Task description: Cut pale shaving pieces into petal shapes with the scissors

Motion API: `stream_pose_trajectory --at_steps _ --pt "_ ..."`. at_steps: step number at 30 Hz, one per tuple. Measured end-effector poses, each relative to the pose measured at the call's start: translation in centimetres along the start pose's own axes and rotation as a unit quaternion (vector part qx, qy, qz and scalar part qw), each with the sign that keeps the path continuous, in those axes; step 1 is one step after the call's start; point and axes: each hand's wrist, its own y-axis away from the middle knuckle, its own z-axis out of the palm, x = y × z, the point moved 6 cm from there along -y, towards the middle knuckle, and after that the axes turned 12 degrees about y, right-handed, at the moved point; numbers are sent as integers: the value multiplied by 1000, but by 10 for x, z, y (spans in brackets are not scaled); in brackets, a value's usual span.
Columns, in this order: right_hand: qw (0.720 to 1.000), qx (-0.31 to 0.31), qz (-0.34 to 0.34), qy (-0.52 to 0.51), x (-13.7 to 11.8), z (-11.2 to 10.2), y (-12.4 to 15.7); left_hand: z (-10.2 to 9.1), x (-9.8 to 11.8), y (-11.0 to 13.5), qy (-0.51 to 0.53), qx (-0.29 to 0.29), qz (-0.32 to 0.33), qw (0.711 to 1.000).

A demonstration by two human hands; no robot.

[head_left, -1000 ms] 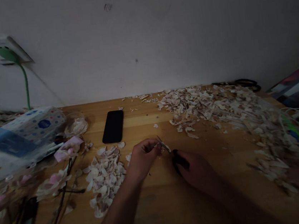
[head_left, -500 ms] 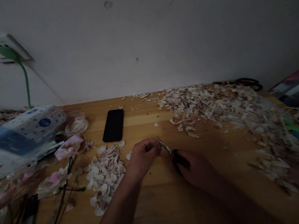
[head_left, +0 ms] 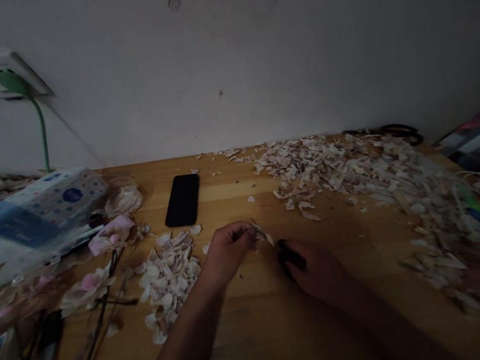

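Observation:
My left hand (head_left: 230, 249) is closed in a pinch over the middle of the table. Between its thumb and fingers is a small pale dried petal (head_left: 269, 238), its free edge pointing toward my other hand. My right hand (head_left: 317, 266) is wrapped round the black handles of a pair of scissors (head_left: 283, 253). The blades lie against the petal, and in the dim light I cannot tell how far apart they are. Left of my left forearm is a pile of rounded pale petals (head_left: 168, 277).
Trimmed scraps (head_left: 329, 164) spread along the back and right of the wooden table (head_left: 257, 328). A black phone (head_left: 182, 200) lies behind the petal pile. Artificial flower branches (head_left: 101, 311) and a tissue pack (head_left: 52, 204) are at left. Black-handled scissors (head_left: 401, 132) rest near the wall.
Both hands stay almost in place, with the scissors still at the petal. The view has shifted very slightly.

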Motion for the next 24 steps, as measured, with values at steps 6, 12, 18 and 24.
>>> stream_pose_trajectory --at_steps 6,12,18,24 --pt "1000 -1 1 -13 1 0 -1 0 -1 0 -27 -23 17 999" --pt "1000 -2 -7 -6 0 -1 0 -2 -3 2 -72 -31 11 997" --pt "1000 -10 -13 -4 -1 -1 0 -3 -1 3 -91 -44 9 995" --pt "1000 -4 -11 1 1 0 0 -2 3 4 -97 -45 8 994"
